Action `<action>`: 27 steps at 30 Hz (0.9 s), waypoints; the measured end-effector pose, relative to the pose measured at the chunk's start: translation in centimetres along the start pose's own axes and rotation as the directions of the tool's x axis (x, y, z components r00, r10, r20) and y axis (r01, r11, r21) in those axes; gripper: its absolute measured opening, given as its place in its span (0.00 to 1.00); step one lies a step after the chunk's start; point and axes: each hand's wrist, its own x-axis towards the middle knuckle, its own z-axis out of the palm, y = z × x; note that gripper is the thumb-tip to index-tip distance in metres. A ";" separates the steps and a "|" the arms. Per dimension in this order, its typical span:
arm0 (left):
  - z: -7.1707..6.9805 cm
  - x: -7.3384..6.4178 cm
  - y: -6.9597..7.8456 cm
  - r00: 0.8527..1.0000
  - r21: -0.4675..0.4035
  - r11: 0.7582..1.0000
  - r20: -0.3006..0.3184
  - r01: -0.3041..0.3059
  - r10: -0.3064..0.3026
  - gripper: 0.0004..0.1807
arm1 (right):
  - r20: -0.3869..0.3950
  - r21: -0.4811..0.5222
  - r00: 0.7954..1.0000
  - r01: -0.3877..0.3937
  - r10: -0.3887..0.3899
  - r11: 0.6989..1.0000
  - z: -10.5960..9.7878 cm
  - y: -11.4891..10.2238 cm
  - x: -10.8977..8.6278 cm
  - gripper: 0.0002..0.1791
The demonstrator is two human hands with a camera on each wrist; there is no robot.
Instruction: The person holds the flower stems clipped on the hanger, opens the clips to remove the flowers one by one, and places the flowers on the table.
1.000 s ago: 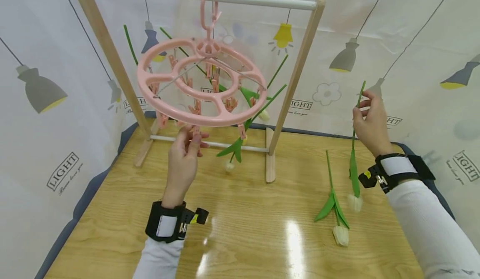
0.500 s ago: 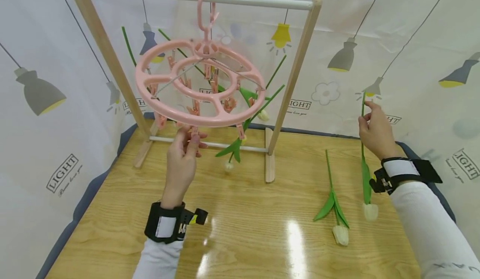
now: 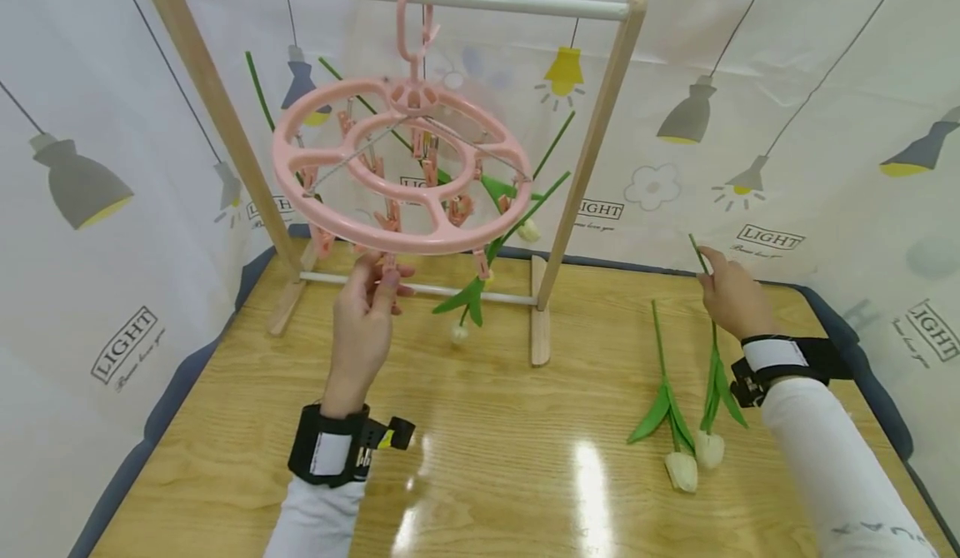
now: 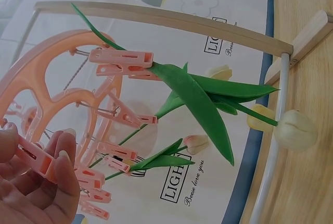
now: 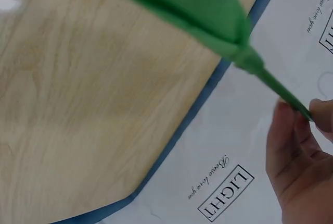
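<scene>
My left hand (image 3: 362, 325) pinches a pink clothespin (image 4: 35, 157) that hangs from the front of the round pink clip hanger (image 3: 360, 227). To the right, my right hand (image 3: 738, 298) holds an artificial white tulip (image 3: 708, 450) by its green stem, bloom down. Its bloom is close beside another white tulip (image 3: 681, 470) lying on the table. In the right wrist view the thumb (image 5: 323, 114) and fingers grip the stem, and a green leaf (image 5: 192, 5) fills the top. Several tulips hang bloom down from the hanger, among them a white one (image 4: 296, 130) at its right.
The hanger hooks over the white top bar (image 3: 525, 1) of a wooden stand (image 3: 600, 129), whose foot (image 3: 541, 325) rests on the wooden table (image 3: 480, 458). A lamp-printed cloth (image 3: 847, 166) surrounds the table's back and sides.
My right hand first moves slightly right and down, then left and lower, bringing the tulip's bloom beside the tulip on the table. The left hand stays at the clothespin.
</scene>
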 end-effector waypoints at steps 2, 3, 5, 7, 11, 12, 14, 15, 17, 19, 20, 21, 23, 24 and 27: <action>0.0 0.0 0.0 1.000 0.003 1.000 -0.004 -0.002 0.002 0.18 | 0.035 -0.011 0.999 0.000 0.000 1.000 0.4 0.0 -0.3 0.26; 0.0 0.0 0.0 1.000 0.003 1.000 -0.005 -0.002 0.002 0.18 | 0.050 -0.011 0.999 0.000 0.000 1.000 0.6 0.0 -0.5 0.26; 0.0 0.0 -0.1 1.000 0.001 1.000 -0.007 -0.005 0.005 0.18 | 0.077 -0.013 0.997 -0.005 0.006 1.000 1.1 0.0 -0.7 0.26; 0.0 0.0 -0.1 1.000 -0.001 1.000 -0.006 -0.010 0.010 0.18 | 0.095 -0.016 0.995 -0.012 0.014 1.000 1.5 0.1 -0.9 0.26; 0.0 -0.1 -0.1 1.000 -0.008 1.000 -0.004 -0.015 0.015 0.18 | 0.135 -0.010 0.990 -0.031 0.032 0.999 2.7 0.3 -1.1 0.27; 0.0 -0.1 -0.1 1.000 -0.010 1.000 -0.003 -0.015 0.015 0.18 | 0.136 -0.016 0.990 -0.034 0.036 0.999 3.0 0.4 -1.2 0.27; -0.1 -0.1 -0.1 1.000 -0.013 1.000 -0.003 -0.011 0.011 0.18 | 0.157 -0.002 0.987 -0.045 0.045 0.999 3.6 0.6 -1.4 0.27; -0.1 -0.1 -0.1 1.000 -0.014 1.000 -0.001 -0.008 0.008 0.18 | 0.163 0.009 0.986 -0.047 0.045 0.999 3.9 0.7 -1.5 0.28; 0.0 -0.1 -0.1 1.000 -0.013 1.000 -0.002 -0.001 0.001 0.18 | 0.175 0.031 0.983 -0.054 0.048 0.998 4.4 0.8 -1.7 0.28; -0.1 0.0 -0.1 1.000 -0.010 1.000 -0.002 0.001 -0.001 0.18 | 0.200 0.063 0.978 -0.066 0.052 0.996 4.8 1.0 -1.8 0.30; -0.1 0.0 -0.1 1.000 -0.009 1.000 -0.003 0.001 -0.001 0.18 | 0.210 0.071 0.976 -0.070 0.054 0.995 5.0 1.1 -1.9 0.31; -0.1 0.0 -0.1 1.000 -0.010 1.000 -0.003 -0.001 0.001 0.18 | 0.222 0.081 0.973 -0.077 0.057 0.994 5.2 1.2 -1.9 0.32; -0.1 0.0 -0.1 1.000 -0.010 1.000 -0.005 -0.008 0.008 0.18 | 0.255 0.098 0.964 -0.099 0.071 0.990 5.6 1.3 -1.9 0.34; -0.2 0.0 -0.2 1.000 -0.012 1.000 -0.006 -0.012 0.012 0.18 | 0.269 0.101 0.960 -0.109 0.078 0.989 5.8 1.4 -1.9 0.35; -0.2 0.0 -0.2 1.000 -0.017 1.000 -0.008 -0.022 0.022 0.18 | 0.321 0.124 0.942 -0.148 0.102 0.981 6.6 1.5 -1.9 0.37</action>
